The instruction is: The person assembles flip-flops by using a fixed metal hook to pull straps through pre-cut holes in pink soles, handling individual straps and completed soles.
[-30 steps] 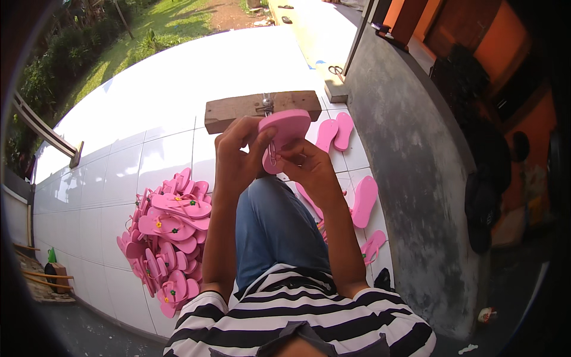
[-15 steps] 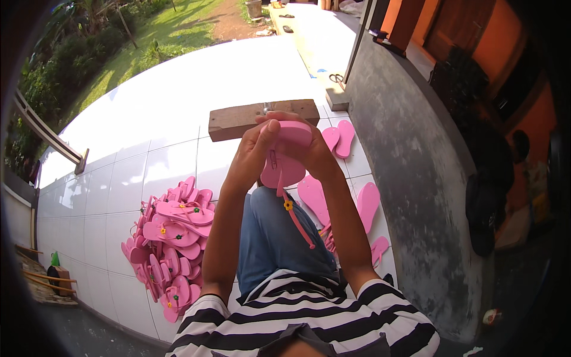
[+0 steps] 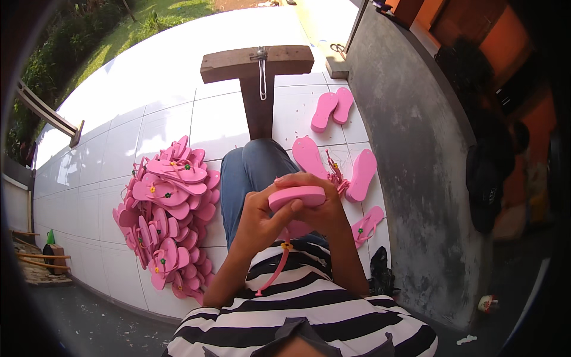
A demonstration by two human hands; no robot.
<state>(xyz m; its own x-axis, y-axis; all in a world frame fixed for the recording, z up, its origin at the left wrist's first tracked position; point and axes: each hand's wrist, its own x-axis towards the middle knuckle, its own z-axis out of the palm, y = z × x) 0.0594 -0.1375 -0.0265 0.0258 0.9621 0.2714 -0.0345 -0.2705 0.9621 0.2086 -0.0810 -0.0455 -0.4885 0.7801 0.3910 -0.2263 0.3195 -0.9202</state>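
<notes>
Close to my striped shirt I hold a pink flip-flop sole (image 3: pixel 300 195), bent between both hands. My left hand (image 3: pixel 262 217) is closed round its left side, thumb along the near edge. From the right, my right hand (image 3: pixel 326 205) wraps its fingers over the top. A pink strap (image 3: pixel 275 271) with a yellow flower hangs loose below the sole, one end dangling free. Ahead of my knees stands a T-shaped wooden stand (image 3: pixel 257 107); a metal hook-like tool (image 3: pixel 263 77) is fixed on its crossbar.
A heap of pink flip-flops (image 3: pixel 172 196) lies on the left. On the right are loose soles (image 3: pixel 325 112), a bundle of straps (image 3: pixel 336 175), a finished-looking flip-flop (image 3: pixel 367 226) and a black bag (image 3: pixel 382 271). A grey wall (image 3: pixel 410 178) bounds the right; scissors (image 3: pixel 338 49) rest farther off.
Both hands have drawn the sole from the wooden stand back toward my body. My view has tipped, so the stand's post and metal tool now show. The strap still dangles.
</notes>
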